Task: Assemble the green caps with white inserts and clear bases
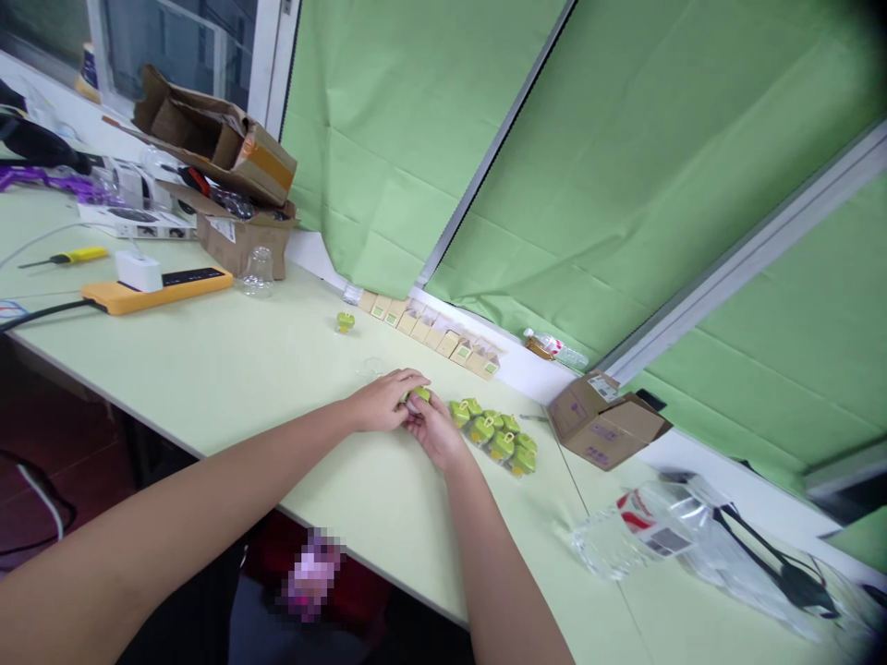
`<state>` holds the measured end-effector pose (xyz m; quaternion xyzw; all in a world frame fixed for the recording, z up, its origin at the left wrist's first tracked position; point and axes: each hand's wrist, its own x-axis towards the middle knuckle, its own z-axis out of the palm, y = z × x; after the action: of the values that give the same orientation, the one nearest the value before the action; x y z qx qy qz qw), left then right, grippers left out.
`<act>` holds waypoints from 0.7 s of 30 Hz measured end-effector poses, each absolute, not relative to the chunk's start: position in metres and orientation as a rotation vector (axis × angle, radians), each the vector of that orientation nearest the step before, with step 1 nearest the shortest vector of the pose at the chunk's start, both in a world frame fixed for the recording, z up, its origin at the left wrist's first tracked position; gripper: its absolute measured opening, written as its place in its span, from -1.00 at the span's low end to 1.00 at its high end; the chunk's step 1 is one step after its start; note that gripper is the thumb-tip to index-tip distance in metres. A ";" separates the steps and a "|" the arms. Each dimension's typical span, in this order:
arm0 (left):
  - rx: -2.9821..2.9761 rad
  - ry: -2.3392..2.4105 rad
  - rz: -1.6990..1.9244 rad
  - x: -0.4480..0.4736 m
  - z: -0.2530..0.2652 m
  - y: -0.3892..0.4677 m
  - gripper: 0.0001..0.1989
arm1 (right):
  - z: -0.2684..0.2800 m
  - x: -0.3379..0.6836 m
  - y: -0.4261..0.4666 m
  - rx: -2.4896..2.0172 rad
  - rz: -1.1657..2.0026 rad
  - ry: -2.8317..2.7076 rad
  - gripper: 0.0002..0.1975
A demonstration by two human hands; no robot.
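Observation:
My left hand (384,402) and my right hand (438,432) meet over the table, fingers closed around one small green-topped container (421,394). Fingers cover most of it. Just right of my right hand stands a cluster of several similar small clear containers with green tops (493,434), each with a pale loop and a yellow patch. One more green-topped container (345,321) stands alone farther back on the left. A faint clear plastic piece (372,367) lies beyond my left hand.
Several small tan boxes (430,331) line the back edge. Rightward are a cardboard box (602,420) and a large clear bottle (644,526) lying down. At left are an orange power strip (180,288), a yellow-handled screwdriver (76,256), a clear plastic cup (259,272) and stacked open cartons (242,242).

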<state>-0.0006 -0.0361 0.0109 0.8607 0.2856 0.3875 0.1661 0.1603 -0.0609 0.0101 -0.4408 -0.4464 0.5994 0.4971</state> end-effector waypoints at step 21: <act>2.333 0.657 1.000 0.005 0.014 -0.033 -0.48 | 0.016 0.155 -0.056 -1.276 1.411 -1.070 -0.79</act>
<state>0.0048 -0.0329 0.0137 0.8600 0.2420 0.3687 0.2569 0.1551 -0.0556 0.0156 -0.5186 -0.4350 0.5737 0.4612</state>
